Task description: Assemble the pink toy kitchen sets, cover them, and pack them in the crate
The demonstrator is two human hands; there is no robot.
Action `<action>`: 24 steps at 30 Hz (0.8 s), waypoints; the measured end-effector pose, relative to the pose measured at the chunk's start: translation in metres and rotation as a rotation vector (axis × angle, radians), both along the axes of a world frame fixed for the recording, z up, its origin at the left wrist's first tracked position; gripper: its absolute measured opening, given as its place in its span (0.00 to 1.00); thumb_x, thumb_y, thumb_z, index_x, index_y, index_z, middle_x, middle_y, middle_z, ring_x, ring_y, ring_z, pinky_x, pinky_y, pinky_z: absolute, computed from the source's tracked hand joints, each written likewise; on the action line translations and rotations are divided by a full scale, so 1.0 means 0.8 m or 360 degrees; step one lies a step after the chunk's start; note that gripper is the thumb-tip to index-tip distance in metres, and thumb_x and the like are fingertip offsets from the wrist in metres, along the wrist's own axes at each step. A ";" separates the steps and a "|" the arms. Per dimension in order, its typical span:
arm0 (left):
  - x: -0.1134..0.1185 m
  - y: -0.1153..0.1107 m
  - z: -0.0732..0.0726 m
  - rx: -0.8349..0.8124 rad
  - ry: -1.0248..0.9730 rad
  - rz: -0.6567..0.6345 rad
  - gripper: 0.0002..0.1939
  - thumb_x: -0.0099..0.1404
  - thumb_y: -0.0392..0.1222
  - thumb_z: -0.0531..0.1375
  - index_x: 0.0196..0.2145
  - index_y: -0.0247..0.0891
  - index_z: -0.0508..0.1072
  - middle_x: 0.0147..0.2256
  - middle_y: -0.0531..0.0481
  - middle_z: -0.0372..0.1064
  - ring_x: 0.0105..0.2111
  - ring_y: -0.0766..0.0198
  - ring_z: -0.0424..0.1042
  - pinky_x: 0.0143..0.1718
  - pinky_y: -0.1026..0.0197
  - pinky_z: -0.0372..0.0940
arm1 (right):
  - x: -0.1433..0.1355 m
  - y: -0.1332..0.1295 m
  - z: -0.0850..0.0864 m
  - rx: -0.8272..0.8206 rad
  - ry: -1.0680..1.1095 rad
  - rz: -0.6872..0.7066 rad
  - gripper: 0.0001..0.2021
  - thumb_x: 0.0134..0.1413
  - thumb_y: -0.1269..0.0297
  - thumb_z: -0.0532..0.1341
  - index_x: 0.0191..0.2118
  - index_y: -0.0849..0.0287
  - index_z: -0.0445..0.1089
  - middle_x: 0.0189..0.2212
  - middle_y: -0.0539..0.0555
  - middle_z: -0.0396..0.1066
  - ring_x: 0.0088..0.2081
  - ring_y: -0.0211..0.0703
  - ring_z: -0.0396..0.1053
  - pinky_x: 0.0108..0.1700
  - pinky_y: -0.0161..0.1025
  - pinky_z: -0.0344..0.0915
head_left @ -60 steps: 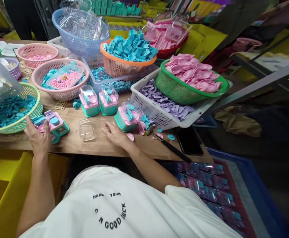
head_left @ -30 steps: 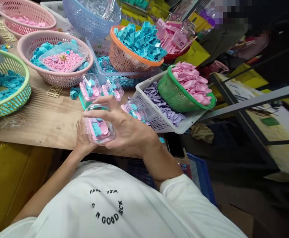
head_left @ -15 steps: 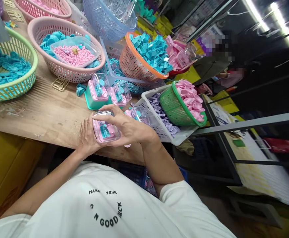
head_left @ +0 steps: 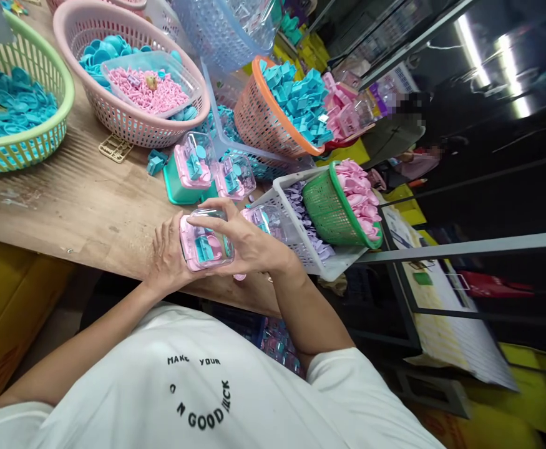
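Between my two hands is a small toy box (head_left: 206,248) with a pink base, a clear cover and teal and pink pieces inside. My left hand (head_left: 167,252) presses against its left side, fingers together. My right hand (head_left: 247,240) wraps round the right side, thumb and fingers spanning the clear cover. Just beyond stands a similar toy box on a teal base (head_left: 183,178). Beside it is another clear-covered toy box (head_left: 235,176). One more clear-covered box (head_left: 266,218) is partly behind my right hand.
A pink basket (head_left: 136,128) with teal parts and a tub of pink bits stands behind. Left is a light green basket (head_left: 69,93); right are an orange basket (head_left: 254,106), a green basket (head_left: 319,206) and a white crate (head_left: 296,243). The wooden table's (head_left: 80,212) front edge runs below my hands.
The view has shifted slightly. The toy box is tilted a little differently in my hands, showing more of its pink left rim; both hands keep their hold.
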State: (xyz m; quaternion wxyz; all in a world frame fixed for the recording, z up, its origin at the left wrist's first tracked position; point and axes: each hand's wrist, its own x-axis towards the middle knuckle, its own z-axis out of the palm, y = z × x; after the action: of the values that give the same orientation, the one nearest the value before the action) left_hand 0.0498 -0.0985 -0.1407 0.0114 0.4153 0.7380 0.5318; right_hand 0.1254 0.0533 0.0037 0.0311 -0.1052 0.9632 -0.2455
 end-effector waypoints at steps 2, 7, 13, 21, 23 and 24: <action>0.000 0.000 0.000 0.0009 0.0003 -0.0001 0.59 0.49 0.69 0.68 0.68 0.35 0.49 0.60 0.31 0.60 0.57 0.38 0.63 0.58 0.40 0.59 | 0.003 0.001 -0.004 0.0002 0.0022 -0.0024 0.42 0.51 0.47 0.71 0.69 0.46 0.56 0.61 0.61 0.51 0.67 0.58 0.50 0.70 0.60 0.52; -0.002 0.000 0.001 0.0023 -0.0043 -0.0041 0.60 0.47 0.67 0.70 0.68 0.37 0.50 0.60 0.32 0.60 0.56 0.37 0.64 0.56 0.39 0.60 | 0.001 0.001 -0.002 0.0010 -0.0020 0.0008 0.42 0.50 0.48 0.71 0.69 0.46 0.57 0.62 0.60 0.50 0.67 0.58 0.50 0.70 0.59 0.52; -0.002 0.001 -0.003 0.0008 0.0017 -0.0011 0.62 0.46 0.70 0.70 0.68 0.35 0.50 0.60 0.31 0.61 0.56 0.38 0.64 0.57 0.41 0.59 | -0.003 0.005 -0.001 -0.0036 -0.0008 0.0110 0.41 0.53 0.50 0.70 0.70 0.48 0.55 0.60 0.61 0.50 0.67 0.57 0.50 0.69 0.58 0.53; -0.002 0.001 -0.007 0.0039 0.0081 -0.0019 0.60 0.48 0.72 0.68 0.67 0.35 0.51 0.60 0.32 0.61 0.56 0.41 0.64 0.58 0.43 0.59 | -0.004 0.004 0.002 0.0000 -0.0123 0.0081 0.44 0.49 0.55 0.72 0.70 0.51 0.54 0.58 0.61 0.51 0.66 0.58 0.51 0.69 0.59 0.54; -0.002 0.000 -0.006 0.0041 0.0075 -0.0022 0.60 0.48 0.71 0.68 0.67 0.34 0.51 0.60 0.32 0.61 0.56 0.41 0.64 0.58 0.44 0.59 | -0.006 0.001 0.008 0.0030 -0.0180 0.0078 0.44 0.49 0.58 0.72 0.70 0.51 0.54 0.58 0.61 0.50 0.66 0.58 0.50 0.69 0.59 0.54; -0.002 -0.001 -0.004 0.0045 0.0077 -0.0023 0.60 0.49 0.70 0.69 0.67 0.34 0.50 0.60 0.32 0.61 0.56 0.41 0.64 0.57 0.44 0.60 | -0.007 0.000 0.010 0.0036 -0.0199 0.0077 0.44 0.50 0.59 0.72 0.70 0.51 0.53 0.59 0.62 0.50 0.67 0.58 0.50 0.69 0.59 0.54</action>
State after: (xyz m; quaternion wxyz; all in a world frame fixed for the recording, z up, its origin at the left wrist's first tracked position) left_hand 0.0481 -0.0990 -0.1443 -0.0084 0.4336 0.7273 0.5319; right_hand 0.1196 0.0536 0.0118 0.0983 -0.1125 0.9592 -0.2398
